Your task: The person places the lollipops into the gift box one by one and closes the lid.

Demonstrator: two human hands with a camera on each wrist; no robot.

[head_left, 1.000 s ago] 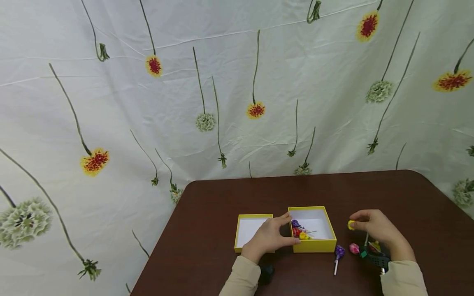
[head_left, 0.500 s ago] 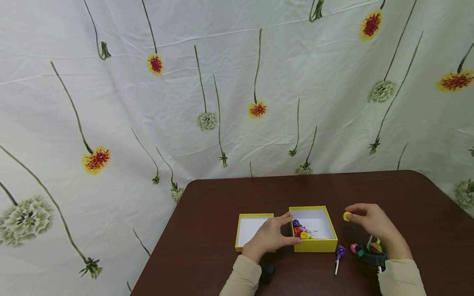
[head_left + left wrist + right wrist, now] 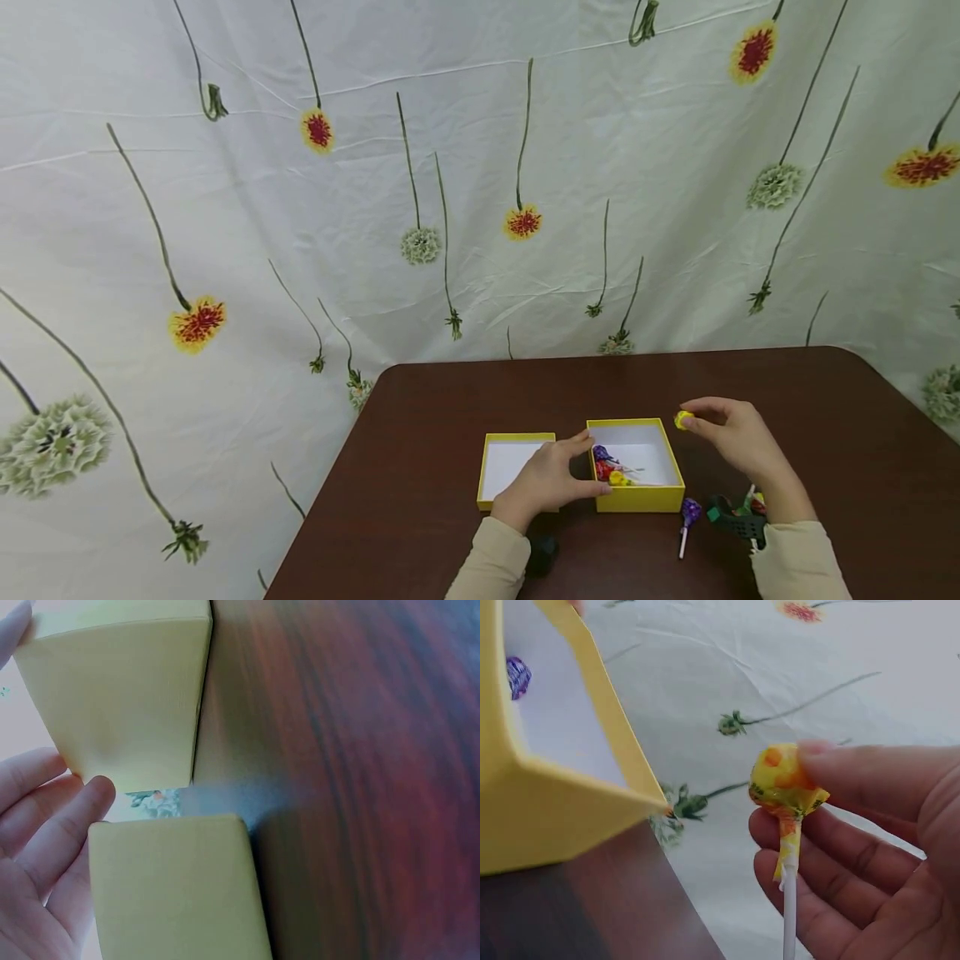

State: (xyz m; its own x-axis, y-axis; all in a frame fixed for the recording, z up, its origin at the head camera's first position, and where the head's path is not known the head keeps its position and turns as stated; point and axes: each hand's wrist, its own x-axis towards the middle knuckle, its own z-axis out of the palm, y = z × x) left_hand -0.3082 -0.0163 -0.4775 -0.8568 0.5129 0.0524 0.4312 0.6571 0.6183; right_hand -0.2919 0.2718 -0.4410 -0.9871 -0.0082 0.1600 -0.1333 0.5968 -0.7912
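Note:
My right hand (image 3: 742,442) pinches a yellow-wrapped lollipop (image 3: 780,780) between thumb and fingers, its white stick hanging down in the right wrist view. It is raised just beyond the right wall of an uncovered yellow box (image 3: 641,499) with a white inside. My left hand (image 3: 546,482) holds that box at its left side, thumb at the front corner and fingers toward the back. Inside the box, on the left, lie a purple lollipop (image 3: 600,452), a red lollipop (image 3: 602,471) and a yellow lollipop (image 3: 619,478).
Left of the box lies its shallow yellow lid (image 3: 504,468), partly behind my left hand. Another purple lollipop (image 3: 691,510) rests on the brown table (image 3: 450,400) at the box's front right. More lollipops (image 3: 757,503) are partly hidden by my right wrist. A flowered cloth (image 3: 337,208) hangs behind.
My right hand has moved left and away from me with the yellow lollipop, rising toward the box's far right corner. The left hand stays on the box.

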